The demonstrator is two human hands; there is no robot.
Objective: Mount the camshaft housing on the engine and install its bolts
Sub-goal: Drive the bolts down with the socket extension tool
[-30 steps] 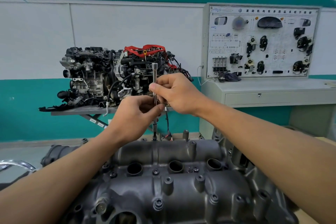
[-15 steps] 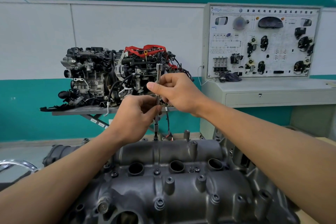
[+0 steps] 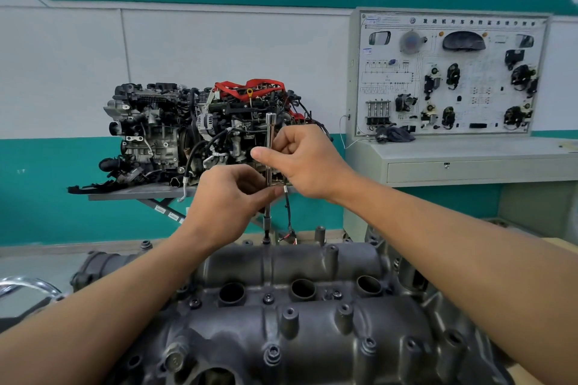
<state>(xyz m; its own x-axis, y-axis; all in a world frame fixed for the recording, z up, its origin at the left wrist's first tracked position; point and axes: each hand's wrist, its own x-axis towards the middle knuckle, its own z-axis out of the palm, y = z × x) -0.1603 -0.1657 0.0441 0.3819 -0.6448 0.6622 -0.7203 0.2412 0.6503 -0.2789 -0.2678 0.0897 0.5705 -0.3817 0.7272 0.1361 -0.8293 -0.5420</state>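
My right hand (image 3: 308, 162) has slid lower on the upright extension (image 3: 269, 147), pinching it above my left hand (image 3: 230, 197), which grips the shaft too, its tip on a bolt (image 3: 266, 240) at the housing's (image 3: 281, 334) far edge.

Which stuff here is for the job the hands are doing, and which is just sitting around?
For the job:
housing
extension bar
far-edge bolt
left hand
right hand

Just sitting around:
display engine
wiring board
cabinet
cloth
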